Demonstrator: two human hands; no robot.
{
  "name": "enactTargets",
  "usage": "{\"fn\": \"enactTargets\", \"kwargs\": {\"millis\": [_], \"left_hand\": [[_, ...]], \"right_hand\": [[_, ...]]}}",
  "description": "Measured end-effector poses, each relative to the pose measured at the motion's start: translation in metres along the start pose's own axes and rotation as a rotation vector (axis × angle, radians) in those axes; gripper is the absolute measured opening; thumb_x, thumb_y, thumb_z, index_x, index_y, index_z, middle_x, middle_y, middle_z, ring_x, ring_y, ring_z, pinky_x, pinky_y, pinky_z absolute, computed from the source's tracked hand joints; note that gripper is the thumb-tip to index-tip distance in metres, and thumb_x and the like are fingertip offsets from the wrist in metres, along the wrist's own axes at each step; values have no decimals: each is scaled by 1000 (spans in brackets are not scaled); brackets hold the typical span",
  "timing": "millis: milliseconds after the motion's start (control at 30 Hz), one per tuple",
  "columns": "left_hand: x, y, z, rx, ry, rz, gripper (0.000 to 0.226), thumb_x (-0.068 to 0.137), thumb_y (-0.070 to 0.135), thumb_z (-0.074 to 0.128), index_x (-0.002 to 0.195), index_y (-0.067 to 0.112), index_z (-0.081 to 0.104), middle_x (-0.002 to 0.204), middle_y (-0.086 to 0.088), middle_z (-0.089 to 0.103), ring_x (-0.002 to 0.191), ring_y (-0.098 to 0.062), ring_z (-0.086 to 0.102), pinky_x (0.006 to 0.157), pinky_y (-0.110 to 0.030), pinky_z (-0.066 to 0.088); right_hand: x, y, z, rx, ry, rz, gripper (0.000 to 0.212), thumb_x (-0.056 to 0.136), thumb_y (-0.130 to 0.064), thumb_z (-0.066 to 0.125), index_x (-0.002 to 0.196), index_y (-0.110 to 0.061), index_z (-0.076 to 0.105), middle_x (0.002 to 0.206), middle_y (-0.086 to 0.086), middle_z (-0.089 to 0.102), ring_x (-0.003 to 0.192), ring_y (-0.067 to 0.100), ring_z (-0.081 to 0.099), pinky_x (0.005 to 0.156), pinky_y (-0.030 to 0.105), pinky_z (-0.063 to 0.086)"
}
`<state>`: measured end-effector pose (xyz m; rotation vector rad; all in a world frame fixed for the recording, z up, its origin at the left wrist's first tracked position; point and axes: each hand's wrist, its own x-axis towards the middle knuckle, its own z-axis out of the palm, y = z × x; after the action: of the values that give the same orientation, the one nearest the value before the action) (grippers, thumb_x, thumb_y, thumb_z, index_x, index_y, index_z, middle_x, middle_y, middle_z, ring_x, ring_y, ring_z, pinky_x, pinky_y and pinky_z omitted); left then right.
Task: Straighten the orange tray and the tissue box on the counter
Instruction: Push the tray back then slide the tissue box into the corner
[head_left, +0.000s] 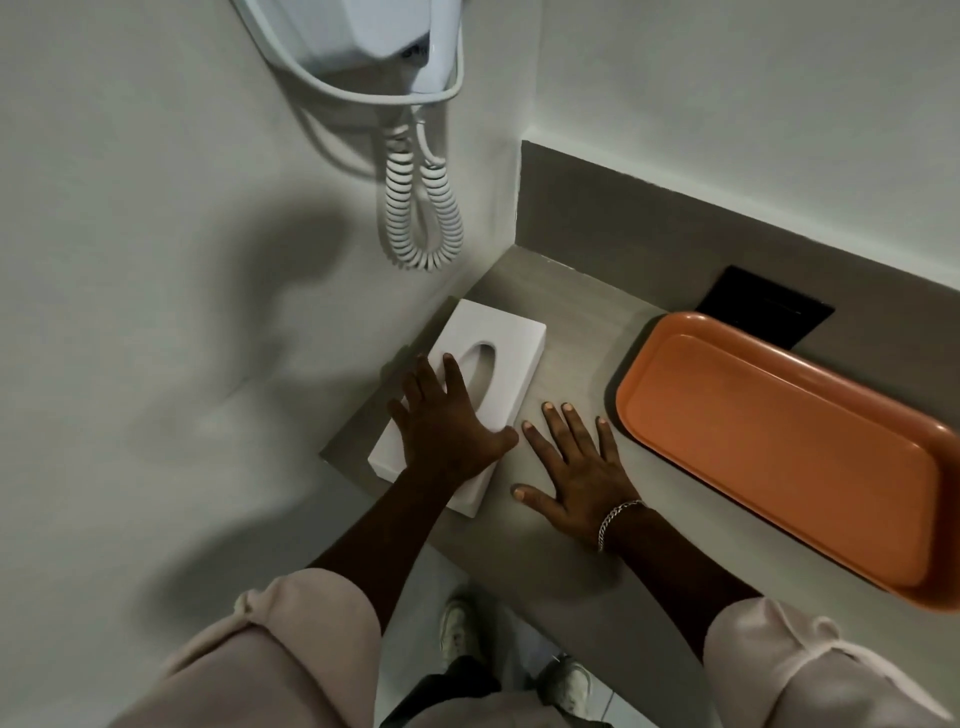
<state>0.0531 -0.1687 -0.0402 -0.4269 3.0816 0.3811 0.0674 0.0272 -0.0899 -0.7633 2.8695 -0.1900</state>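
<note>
Your left hand (447, 431) lies flat, fingers spread, on the one tissue box (470, 395), likely pressing it so it slides square to the wall; nothing is clasped in that grip. Your right hand (576, 475) rests open on the worktop (566, 322), steadying you. The single orange tray (789, 447) sits apart, by the backsplash.

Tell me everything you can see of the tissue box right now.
The tissue box is a plain white, hard-looking rectangular cover with an oval slot on top; no tissue shows. It lies flat at the counter's left end near the wall, angled to the counter's front edge, its near corner overhanging that edge. The left hand rests spread flat on its top; the right hand lies on the counter beside it.
</note>
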Motion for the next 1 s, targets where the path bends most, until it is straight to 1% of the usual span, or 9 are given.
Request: {"fn": "enactTargets", "kwargs": {"millis": [233,367,500,633,767,867,1000], "left_hand": [[18,4,-6,-2,-9,26,120,51,79,53,148,22,12,157,-17,18,142,-42,20,111,-61,25],[40,10,-11,22,-35,65,121,53,78,61,148,23,11,159,-17,15,144,-42,17,113,-63,22],[63,16,-14,28,-41,82,120,57,76,65,149,21,11,160,-18,13,146,-42,14,115,-62,17],[84,23,-19,93,-26,95,118,60,75,65,149,19,13,159,-17,14,146,-42,15,115,-63,15],[99,27,-20,105,-58,107,118,62,74,66,150,19,10,160,-18,11,146,-43,12,115,-64,14],[103,29,-18,107,-66,114,117,63,74,66,150,18,10,160,-18,10,146,-44,11,115,-63,15],[104,26,-12,95,-65,117,117,63,75,64,150,19,10,160,-18,9,146,-44,11,115,-63,16]], "right_hand": [[2,1,4,-8,-5,7,86,85,-81,11,157,-33,4,167,4,-3,153,25,-10,120,58,-4],[3,2,4,-12,-23,7,87,85,-82,12,157,-33,2,167,4,-5,153,25,-12,120,59,-5],[3,3,3,-8,-31,12,87,85,-83,11,156,-34,0,167,3,-8,152,24,-14,120,58,-8],[3,2,4,22,-34,13,88,84,-84,12,156,-35,-1,167,4,-7,152,24,-15,119,56,-12],[4,2,4,16,-51,19,90,83,-86,10,156,-36,-4,166,3,-12,151,24,-18,118,55,-17],[5,1,4,13,-49,19,91,82,-87,13,156,-35,-1,166,4,-9,151,26,-16,118,55,-15],[5,1,5,17,-33,13,91,84,-86,18,156,-32,9,166,7,2,152,29,-8,117,57,-9]]}}
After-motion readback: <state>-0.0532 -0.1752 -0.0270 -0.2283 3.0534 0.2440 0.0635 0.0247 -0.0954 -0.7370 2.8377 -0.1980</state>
